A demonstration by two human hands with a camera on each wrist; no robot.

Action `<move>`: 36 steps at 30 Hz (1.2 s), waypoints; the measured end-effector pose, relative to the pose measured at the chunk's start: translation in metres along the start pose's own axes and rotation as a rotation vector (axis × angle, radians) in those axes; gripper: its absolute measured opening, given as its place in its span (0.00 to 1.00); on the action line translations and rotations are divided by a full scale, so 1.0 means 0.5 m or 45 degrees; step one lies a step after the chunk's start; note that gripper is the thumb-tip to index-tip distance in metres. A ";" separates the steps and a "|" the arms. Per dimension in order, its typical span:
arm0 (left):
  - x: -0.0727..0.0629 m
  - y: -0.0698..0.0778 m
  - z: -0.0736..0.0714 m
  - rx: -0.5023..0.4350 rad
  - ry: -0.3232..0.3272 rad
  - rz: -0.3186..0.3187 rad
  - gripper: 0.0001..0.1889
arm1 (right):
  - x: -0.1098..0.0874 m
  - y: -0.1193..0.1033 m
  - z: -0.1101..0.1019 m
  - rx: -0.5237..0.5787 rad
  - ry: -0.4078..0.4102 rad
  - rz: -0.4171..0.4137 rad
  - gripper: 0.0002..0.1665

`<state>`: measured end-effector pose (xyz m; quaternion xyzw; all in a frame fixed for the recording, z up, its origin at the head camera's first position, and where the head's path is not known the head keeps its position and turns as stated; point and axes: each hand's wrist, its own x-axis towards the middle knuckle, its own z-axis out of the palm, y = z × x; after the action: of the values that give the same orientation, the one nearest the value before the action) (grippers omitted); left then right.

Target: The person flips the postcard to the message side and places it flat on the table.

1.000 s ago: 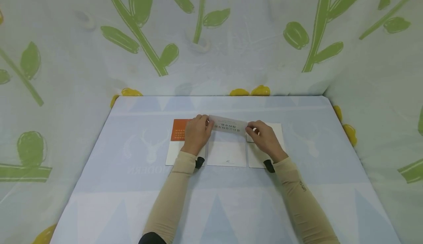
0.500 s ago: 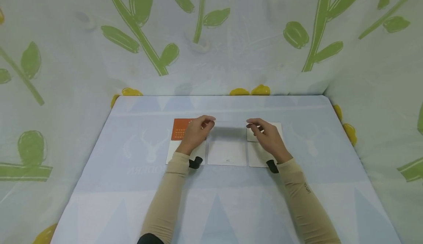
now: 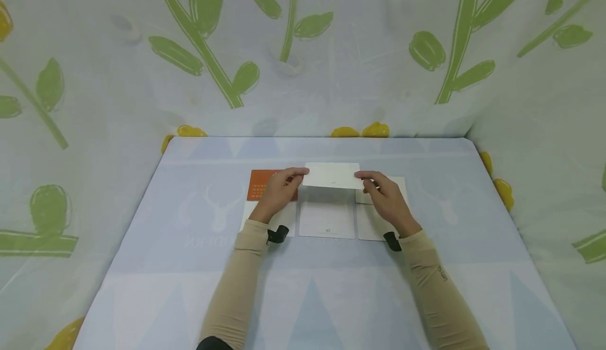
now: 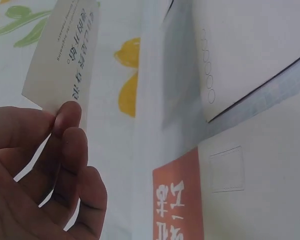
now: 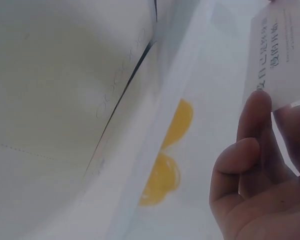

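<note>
Between my two hands, above the table, a small white card (image 3: 332, 175) is held by its two short ends. Its nearly blank face, with a tiny mark at the lower edge, shows in the head view. Printed characters cover the other side of the card (image 4: 60, 55) in the left wrist view. My left hand (image 3: 280, 191) pinches one end between thumb and fingers. The other end is pinched by my right hand (image 3: 384, 195). Below the card lies a white paper rectangle (image 3: 326, 218) with a small mark near its front edge.
To the left lies a white paper piece (image 3: 279, 218) with an orange card (image 3: 260, 181) at its far end, partly behind my left hand. At right, another white piece (image 3: 369, 223) bears a cream card (image 3: 362, 197). Flower-patterned fabric (image 3: 360, 76) rises behind the table.
The card has turned over between my hands: its printed face showed first, then it stood almost edge-on, and now its nearly blank side shows. The papers on the table have stayed put.
</note>
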<state>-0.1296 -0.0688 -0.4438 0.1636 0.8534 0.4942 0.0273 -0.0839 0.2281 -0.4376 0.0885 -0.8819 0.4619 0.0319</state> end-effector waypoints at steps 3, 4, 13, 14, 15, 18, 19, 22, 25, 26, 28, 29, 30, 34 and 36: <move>-0.002 0.005 0.000 0.046 0.018 0.012 0.15 | 0.002 0.003 0.000 0.001 0.003 -0.022 0.19; -0.002 0.007 0.001 0.079 0.027 0.023 0.15 | 0.003 0.004 0.000 0.001 0.002 -0.027 0.19; -0.002 0.019 0.012 0.489 0.095 0.156 0.16 | 0.006 0.010 0.005 -0.055 -0.038 -0.046 0.22; -0.002 0.019 0.013 0.528 0.093 0.152 0.16 | 0.006 0.009 0.006 -0.068 -0.046 -0.043 0.22; -0.003 0.019 0.014 0.562 0.091 0.146 0.16 | 0.007 0.008 0.006 -0.085 -0.053 -0.038 0.23; -0.003 0.018 0.018 0.624 0.082 0.128 0.17 | 0.007 0.007 0.010 -0.169 -0.083 -0.039 0.24; -0.004 0.018 0.019 0.642 0.079 0.119 0.17 | 0.008 0.006 0.011 -0.200 -0.098 -0.041 0.25; -0.004 0.015 0.023 0.686 0.065 0.098 0.18 | 0.007 0.006 0.016 -0.297 -0.145 -0.050 0.27; -0.006 0.012 0.027 0.752 0.043 0.087 0.21 | 0.006 0.006 0.022 -0.381 -0.190 -0.059 0.28; -0.006 0.011 0.029 0.776 0.033 0.085 0.21 | 0.006 0.007 0.025 -0.409 -0.200 -0.062 0.28; -0.006 0.009 0.031 0.811 0.026 0.089 0.22 | 0.007 0.008 0.030 -0.455 -0.212 -0.073 0.28; -0.006 0.008 0.033 0.830 0.025 0.092 0.23 | 0.008 0.009 0.033 -0.474 -0.215 -0.078 0.28; -0.007 0.007 0.034 0.841 0.022 0.093 0.23 | 0.009 0.009 0.035 -0.491 -0.213 -0.079 0.28; -0.007 0.002 0.041 0.882 -0.006 0.074 0.24 | 0.010 0.011 0.042 -0.532 -0.216 -0.049 0.27; -0.009 0.000 0.044 0.887 -0.024 0.051 0.24 | 0.010 0.011 0.045 -0.545 -0.224 -0.020 0.27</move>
<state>-0.1210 -0.0518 -0.4555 0.1844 0.9671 0.1722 -0.0319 -0.0893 0.2123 -0.4542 0.1264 -0.9585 0.2545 -0.0233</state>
